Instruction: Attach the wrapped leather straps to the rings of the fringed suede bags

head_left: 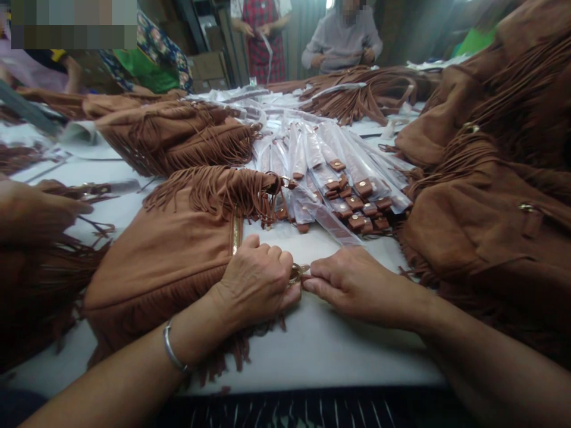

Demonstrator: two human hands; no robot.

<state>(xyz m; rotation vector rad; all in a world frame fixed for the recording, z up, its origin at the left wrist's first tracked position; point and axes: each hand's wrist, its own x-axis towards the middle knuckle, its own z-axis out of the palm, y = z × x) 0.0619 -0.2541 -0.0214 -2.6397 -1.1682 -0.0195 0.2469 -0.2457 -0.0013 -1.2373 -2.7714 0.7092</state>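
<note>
- My left hand [256, 279] rests on the near corner of a brown suede fringed bag [178, 255], fingers curled shut around a small metal ring [295, 273] at the bag's edge
- My right hand [352, 282] meets it from the other side, thumb and forefinger pinched closed on a brown strap end [307, 279] at that ring; I cannot tell whether the two parts are joined
- The bag lies flat on the white table [312, 345], just in front of me, gold zipper [235, 232] running upright across its face, fringe [214, 190] draped over the top
- I judge the suede soft and limp, light enough to slide; the ring is the one stiff part, so the best hold is on the ring with the palm pinning the body
- Beyond it lies a heap of plastic-sleeved straps [339, 178] with snap tabs, near but apart from the bag
- More fringed bags [491, 196] pile up at right and left; a silver bangle [172, 351] circles my left wrist
- Other people [343, 35] work at the far end
</note>
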